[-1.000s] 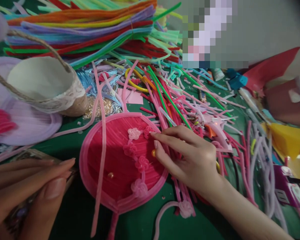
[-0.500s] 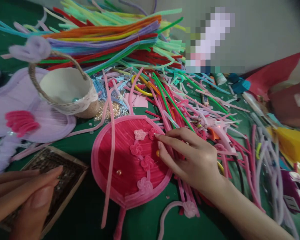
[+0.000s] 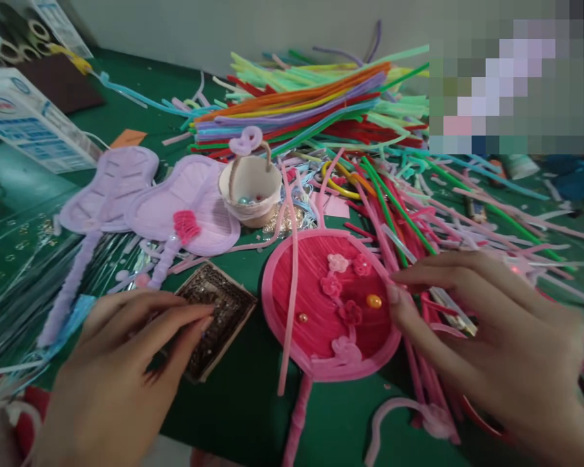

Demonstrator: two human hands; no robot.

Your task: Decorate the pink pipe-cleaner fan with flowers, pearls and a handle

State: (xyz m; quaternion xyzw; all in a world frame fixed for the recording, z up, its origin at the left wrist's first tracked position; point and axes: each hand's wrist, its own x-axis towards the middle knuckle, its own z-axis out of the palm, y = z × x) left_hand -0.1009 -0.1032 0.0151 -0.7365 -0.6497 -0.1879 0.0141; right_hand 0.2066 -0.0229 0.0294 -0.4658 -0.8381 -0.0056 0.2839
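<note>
Open green mat [image 3: 233, 405] in front of pink fan [image 3: 321, 311]; pipe-cleaner pile [image 3: 311, 104] clutters far/right side.

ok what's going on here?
One person is at a green table strewn with pipe cleaners. The right hand has its fingertips at the right rim of a round pink fan, beside an orange bead on it. The left hand reaches onto a small brown tray of glittery bits. A little basket and two lilac fans lie behind.

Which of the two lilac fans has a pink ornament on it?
The lilac fan beside the small basket: a pink ornament sits at its base, while the lilac fan further left is plain.
</note>
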